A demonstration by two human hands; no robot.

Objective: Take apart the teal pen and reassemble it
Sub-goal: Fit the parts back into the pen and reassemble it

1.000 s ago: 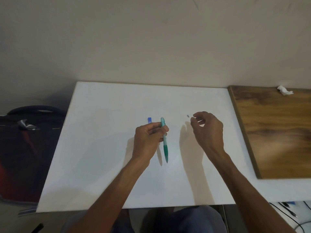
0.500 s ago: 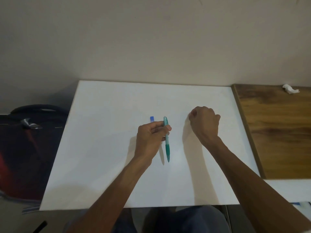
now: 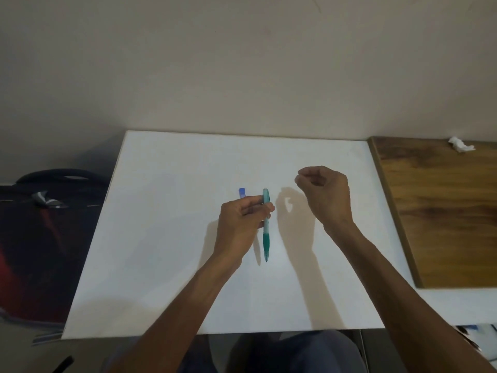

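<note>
The left hand (image 3: 243,224) pinches the teal pen (image 3: 266,224) between thumb and curled fingers near its upper end, holding it over the middle of the white table (image 3: 161,265) with the tip pointing back toward the near edge and the darker teal grip section hanging below the fingers. The pen throws a thin shadow on the table just to its left. The right hand (image 3: 325,192) is raised a little nearer the right edge, apart from the pen, fingers curled inward with thumb and fingertips drawn close together (whether anything small sits between them cannot be told). Just beyond the left hand, toward the far edge, a small blue piece (image 3: 242,192) lies on the table. Past the table's right edge is a wooden board (image 3: 443,211) with a crumpled white scrap (image 3: 460,144) at its far end. Beyond the left edge, lower down, sits a dark bag (image 3: 40,238).
</note>
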